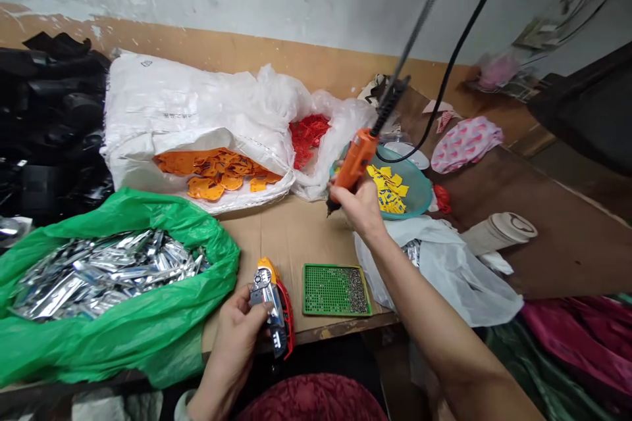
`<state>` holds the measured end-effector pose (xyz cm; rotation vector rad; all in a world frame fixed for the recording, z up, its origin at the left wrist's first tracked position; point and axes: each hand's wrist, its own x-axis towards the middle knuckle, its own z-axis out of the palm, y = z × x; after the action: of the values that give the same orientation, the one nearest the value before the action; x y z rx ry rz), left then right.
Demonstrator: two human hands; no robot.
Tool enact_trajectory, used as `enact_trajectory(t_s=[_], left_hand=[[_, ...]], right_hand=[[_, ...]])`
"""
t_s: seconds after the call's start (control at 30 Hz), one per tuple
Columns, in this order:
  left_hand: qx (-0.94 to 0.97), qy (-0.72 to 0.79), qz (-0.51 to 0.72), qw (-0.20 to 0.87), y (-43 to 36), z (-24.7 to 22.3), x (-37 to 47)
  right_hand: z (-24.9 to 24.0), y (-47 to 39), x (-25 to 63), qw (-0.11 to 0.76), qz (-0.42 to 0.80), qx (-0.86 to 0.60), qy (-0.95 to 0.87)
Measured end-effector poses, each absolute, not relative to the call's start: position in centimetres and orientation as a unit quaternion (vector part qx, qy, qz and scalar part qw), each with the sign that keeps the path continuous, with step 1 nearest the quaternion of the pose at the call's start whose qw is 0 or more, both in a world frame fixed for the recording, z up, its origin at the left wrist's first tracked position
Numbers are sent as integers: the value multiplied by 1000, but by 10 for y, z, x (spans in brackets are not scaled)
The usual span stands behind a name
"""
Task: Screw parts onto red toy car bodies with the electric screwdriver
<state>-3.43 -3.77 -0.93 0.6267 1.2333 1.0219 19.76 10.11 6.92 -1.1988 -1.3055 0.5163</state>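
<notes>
My left hand [237, 329] grips a small device [274, 309] with an orange top, a red side and a grey and silver face. The thumb presses on its silver strip, at the table's front edge. My right hand [363, 204] is wrapped round an orange electric screwdriver [356, 159], which hangs from a spring and a black cable. Its dark tip points down and to the left, above the table and apart from the device. Between the hands lies a green tray [326, 313] with rows of holes. Small screws [356, 289] are heaped at its right side.
A green bag [197, 227] of silver metal strips [113, 270] stands on the left. Behind are a white sack [162, 92] of orange parts [212, 174] and a clear bag of red parts [307, 135]. A teal bowl [419, 191] holds yellow pieces [388, 189].
</notes>
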Motion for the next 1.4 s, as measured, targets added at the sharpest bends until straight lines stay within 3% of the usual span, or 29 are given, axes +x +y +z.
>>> enact_trajectory(t_s=[0.2,0.6,1.4], left_hand=[[276,536,448,660,-37,-11,-28],[294,549,435,650,-36,-20,-19],[283,558,439,645,-34,-17,-16]], right_hand=[[61,20,188,637,403,-456,-474],[8,-6,167,648,458,-426,-435],[-1,-5,161,623,465,-433,-456]])
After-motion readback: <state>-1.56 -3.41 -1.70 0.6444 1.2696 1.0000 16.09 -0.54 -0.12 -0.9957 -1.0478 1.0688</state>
